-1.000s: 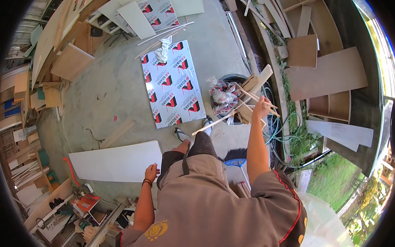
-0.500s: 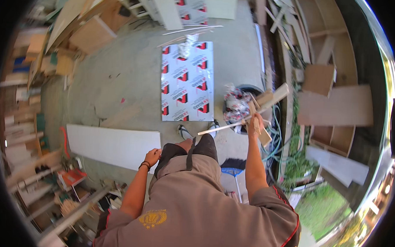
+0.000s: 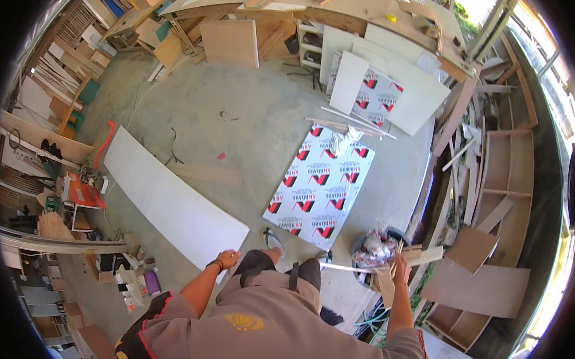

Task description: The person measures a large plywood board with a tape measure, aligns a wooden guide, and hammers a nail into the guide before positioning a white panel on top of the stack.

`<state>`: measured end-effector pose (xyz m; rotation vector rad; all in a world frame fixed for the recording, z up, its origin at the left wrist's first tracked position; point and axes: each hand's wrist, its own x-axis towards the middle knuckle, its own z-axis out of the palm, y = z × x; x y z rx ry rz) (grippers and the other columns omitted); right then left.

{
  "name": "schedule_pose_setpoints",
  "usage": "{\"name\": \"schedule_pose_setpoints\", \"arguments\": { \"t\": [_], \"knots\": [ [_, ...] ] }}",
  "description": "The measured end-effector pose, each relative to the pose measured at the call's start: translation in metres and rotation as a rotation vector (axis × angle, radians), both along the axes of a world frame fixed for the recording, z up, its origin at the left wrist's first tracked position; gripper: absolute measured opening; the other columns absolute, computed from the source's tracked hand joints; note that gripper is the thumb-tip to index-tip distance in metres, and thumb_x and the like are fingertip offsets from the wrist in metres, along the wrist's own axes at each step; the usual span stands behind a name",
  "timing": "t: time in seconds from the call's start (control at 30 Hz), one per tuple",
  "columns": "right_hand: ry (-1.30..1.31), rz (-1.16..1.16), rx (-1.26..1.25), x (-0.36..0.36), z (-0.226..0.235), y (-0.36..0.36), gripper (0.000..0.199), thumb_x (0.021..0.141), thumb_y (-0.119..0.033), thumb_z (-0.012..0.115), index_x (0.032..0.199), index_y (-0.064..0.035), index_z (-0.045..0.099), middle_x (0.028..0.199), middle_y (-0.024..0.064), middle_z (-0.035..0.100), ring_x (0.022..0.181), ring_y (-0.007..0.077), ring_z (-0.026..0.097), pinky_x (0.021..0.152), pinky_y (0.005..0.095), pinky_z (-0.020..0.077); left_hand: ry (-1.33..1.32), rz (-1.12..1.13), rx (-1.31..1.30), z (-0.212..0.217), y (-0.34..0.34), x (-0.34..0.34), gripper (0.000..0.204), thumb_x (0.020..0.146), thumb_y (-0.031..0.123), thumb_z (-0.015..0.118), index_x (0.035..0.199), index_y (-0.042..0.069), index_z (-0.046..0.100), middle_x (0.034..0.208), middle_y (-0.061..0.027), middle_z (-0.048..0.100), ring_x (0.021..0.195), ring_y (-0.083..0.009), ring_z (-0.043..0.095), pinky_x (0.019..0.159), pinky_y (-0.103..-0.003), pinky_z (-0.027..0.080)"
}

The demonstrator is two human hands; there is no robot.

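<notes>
My right hand (image 3: 401, 269) is closed round a bundle of wood offcuts (image 3: 382, 285), short pieces and thin strips. A long pale strip (image 3: 348, 267) sticks out leftward from it. The bundle is over a dark round tub (image 3: 396, 234) stuffed with crumpled clear plastic wrap (image 3: 375, 247). My left hand (image 3: 228, 259) has its fingers curled beside the near end of a long white board (image 3: 173, 191). Whether it grips the board's edge or anything else is hidden. Ahead of my feet lies a printed film-covered panel (image 3: 319, 184), with crumpled white plastic (image 3: 346, 141) on its far end.
Thin strips (image 3: 358, 122) lie beyond the panel, before white sheets (image 3: 398, 82) leaning on a workbench (image 3: 344, 14). Scrap wood and shelf frames (image 3: 506, 168) line the right side. A broom head (image 3: 331, 316) and hose (image 3: 372, 318) are near my right leg.
My view has turned and tilted up, so more of the workbench and floor shows. The right hand still holds the offcuts by the tub; the left stays by the white board's end.
</notes>
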<state>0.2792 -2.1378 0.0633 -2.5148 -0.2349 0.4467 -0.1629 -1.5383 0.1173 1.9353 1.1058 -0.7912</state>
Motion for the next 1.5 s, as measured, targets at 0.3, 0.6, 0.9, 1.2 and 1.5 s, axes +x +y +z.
{"name": "schedule_pose_setpoints", "arguments": {
  "t": [0.3, 0.6, 0.9, 1.2, 1.5],
  "knots": [
    [0.030, 0.048, -0.848, -0.048, 0.064, 0.110, 0.034, 0.080, -0.006, 0.069, 0.113, -0.0141, 0.065, 0.137, 0.0157, 0.048, 0.128, 0.0353, 0.048, 0.096, 0.0432, 0.0524, -0.019, 0.549, -0.067, -0.014, 0.152, -0.122, 0.046, 0.096, 0.046, 0.056, 0.114, 0.004, 0.065, 0.089, -0.0101, 0.073, 0.075, -0.0166, 0.071, 0.061, -0.032, 0.056],
    [-0.136, 0.267, -0.275, -0.030, 0.075, 0.401, 0.027, 0.080, -0.015, 0.068, 0.104, -0.0046, 0.069, 0.108, 0.0225, 0.062, 0.103, 0.0422, 0.061, 0.092, 0.0507, 0.0497, 0.078, 0.945, -0.321, -0.078, 0.246, -0.123, 0.040, 0.097, 0.046, 0.050, 0.107, 0.009, 0.063, 0.087, -0.0075, 0.071, 0.075, -0.0197, 0.070, 0.061, -0.042, 0.056],
    [0.031, 0.625, 0.455, 0.030, 0.161, 0.873, 0.023, 0.091, -0.014, 0.069, 0.110, -0.0009, 0.070, 0.097, 0.0129, 0.071, 0.089, 0.0218, 0.070, 0.078, 0.0341, 0.0559, -0.150, 0.859, -0.348, -0.094, 0.399, 0.051, 0.039, 0.094, 0.044, 0.058, 0.114, 0.011, 0.066, 0.091, -0.0067, 0.073, 0.078, -0.0185, 0.070, 0.062, -0.037, 0.056],
    [0.195, 1.106, 1.421, 0.158, 0.497, 1.221, 0.039, 0.087, -0.024, 0.072, 0.121, -0.0043, 0.064, 0.090, 0.0083, 0.063, 0.080, 0.0184, 0.060, 0.075, 0.0330, 0.0502, -0.102, 0.048, 0.286, -0.096, 0.679, 0.158, 0.039, 0.095, 0.041, 0.052, 0.092, 0.006, 0.068, 0.082, -0.0111, 0.072, 0.073, -0.0269, 0.071, 0.070, -0.042, 0.055],
    [0.998, 1.578, 2.011, 0.234, 0.595, 1.377, 0.039, 0.096, -0.059, 0.057, 0.115, -0.0288, 0.073, 0.095, 0.0118, 0.056, 0.068, 0.0161, 0.053, 0.056, 0.0269, 0.0427, -0.373, 1.234, -0.314, -0.048, 0.872, 0.364, 0.043, 0.094, 0.041, 0.058, 0.122, 0.008, 0.059, 0.108, -0.0131, 0.070, 0.093, -0.0250, 0.068, 0.078, -0.046, 0.055]
  ]
}}
